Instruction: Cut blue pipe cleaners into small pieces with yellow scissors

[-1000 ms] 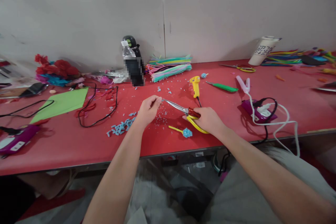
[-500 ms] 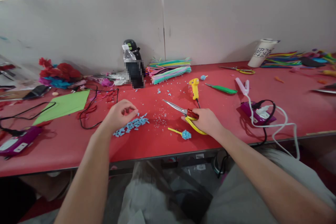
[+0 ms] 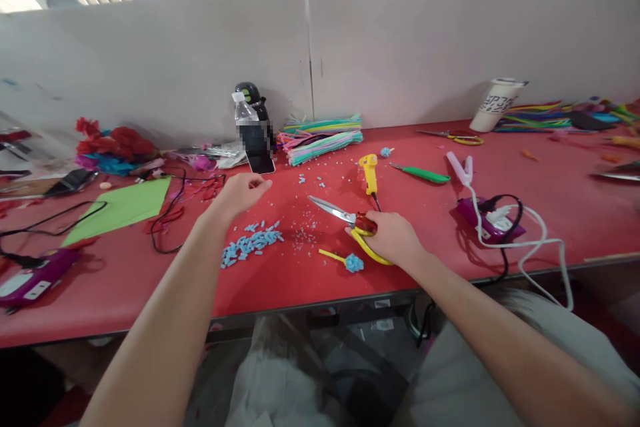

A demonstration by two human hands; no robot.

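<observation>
My right hand (image 3: 395,237) grips scissors (image 3: 333,211) with red and yellow handles; their blades look closed and point left over the red table. My left hand (image 3: 244,193) hovers just in front of the upright phone, its fingers loosely curled and the thumb stretched out. Nothing shows in it. Below it lies a pile of short light-blue fuzzy pieces (image 3: 255,241). Close under the scissors is a blue fuzzy ball (image 3: 354,262) on a yellow stem (image 3: 331,255). Tiny blue clippings (image 3: 305,235) lie scattered between pile and scissors.
Behind stand a phone (image 3: 261,159), a bottle (image 3: 243,109) and a bundle of pipe cleaners (image 3: 325,145). A yellow glue gun (image 3: 369,173), green-handled tool (image 3: 425,174), second scissors (image 3: 463,139) and purple power strip (image 3: 493,227) with cables lie right. Green paper (image 3: 123,210) lies left.
My left hand has moved up and away from the blue pile, toward the phone. My right hand still holds the scissors in nearly the same place. The view has tilted slightly.
</observation>
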